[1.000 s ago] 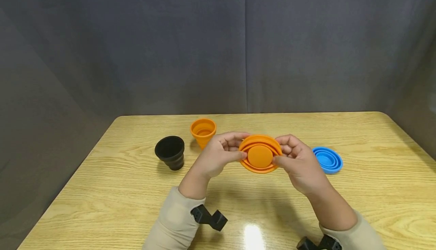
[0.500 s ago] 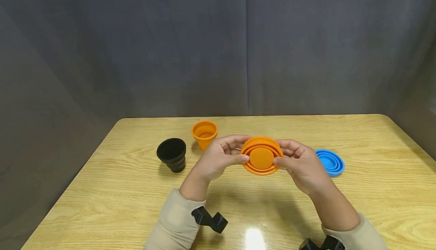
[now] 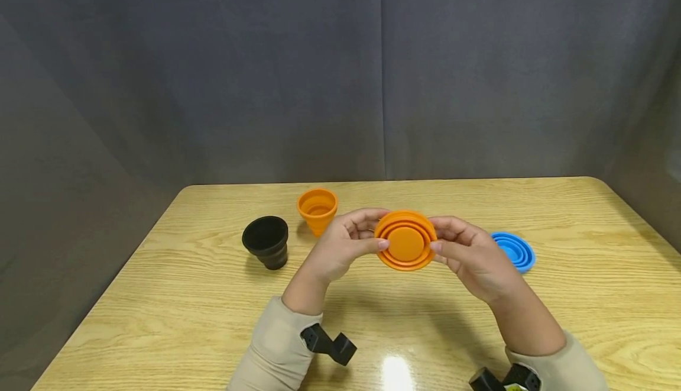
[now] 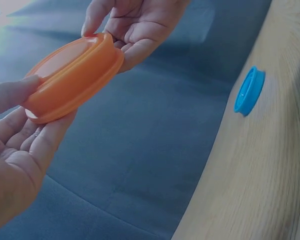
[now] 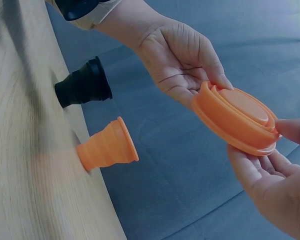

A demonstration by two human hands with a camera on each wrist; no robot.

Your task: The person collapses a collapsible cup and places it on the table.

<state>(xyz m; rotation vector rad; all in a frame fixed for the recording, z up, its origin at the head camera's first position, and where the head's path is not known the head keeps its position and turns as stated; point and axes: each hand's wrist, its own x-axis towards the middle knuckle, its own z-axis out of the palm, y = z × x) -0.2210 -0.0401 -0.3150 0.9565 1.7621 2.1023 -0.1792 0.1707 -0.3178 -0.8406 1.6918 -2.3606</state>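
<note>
Held up above the table is a collapsed orange folding cup, its round base and nested rings facing me. My left hand pinches its left edge, thumb on the near face and fingers behind. At the opposite edge my right hand pinches it the same way. The left wrist view shows the orange cup side-on, squashed to a thick disc between both hands. In the right wrist view the thumbs press near the rings of the orange cup.
An expanded black folding cup stands left on the wooden table. Behind my left hand stands an expanded orange cup. A collapsed blue cup lies right, partly hidden by my right hand. A grey curtain hangs behind.
The rings of the held orange cup have evened out; its uneven, gaping upper folds now sit flat and concentric. My right thumb has shifted outward to the rim. Both hands keep their place.
</note>
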